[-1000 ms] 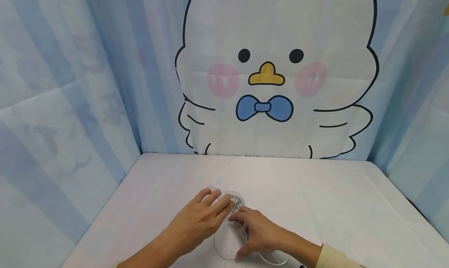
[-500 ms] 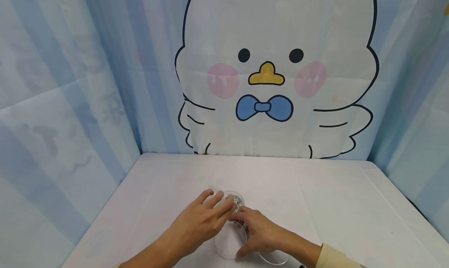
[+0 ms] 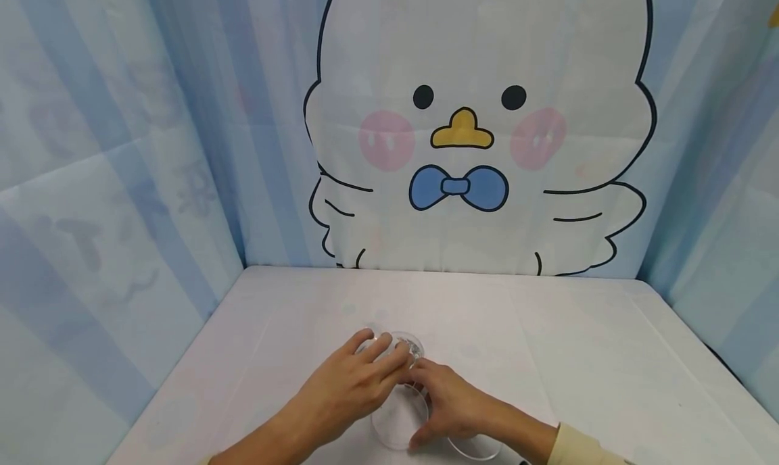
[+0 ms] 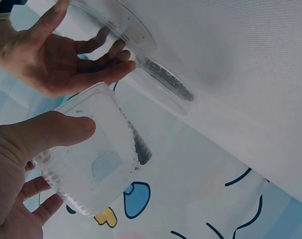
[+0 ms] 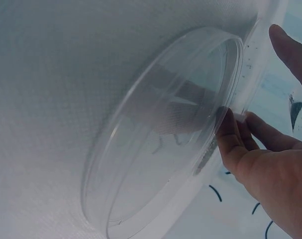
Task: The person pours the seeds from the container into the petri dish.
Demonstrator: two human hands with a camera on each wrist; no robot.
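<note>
In the left wrist view, my left hand point(image 3: 349, 384) holds a clear square plastic box point(image 4: 83, 162), tilted, with its thumb on one face and fingers beneath. Small dark grey grains point(image 4: 142, 149) have gathered in one corner of the box. My right hand point(image 3: 453, 401) spans a clear petri dish point(image 3: 395, 418), thumb at its near rim and fingers at the far side; a few specks show in it. Just beyond, partly covered by my left fingers, a second petri dish point(image 3: 418, 347) bears a layer of grey grains.
A third clear petri dish point(image 3: 477, 459) lies on the white tabletop point(image 3: 578, 357), partly under my right wrist. A small black object point(image 3: 525, 462) shows at the bottom edge. Behind the table hangs a blue curtain point(image 3: 274, 181) with a cartoon bird.
My left hand has shifted slightly to the right, its fingers covering more of the far dish. The right hand and the dish it holds have stayed in place.
</note>
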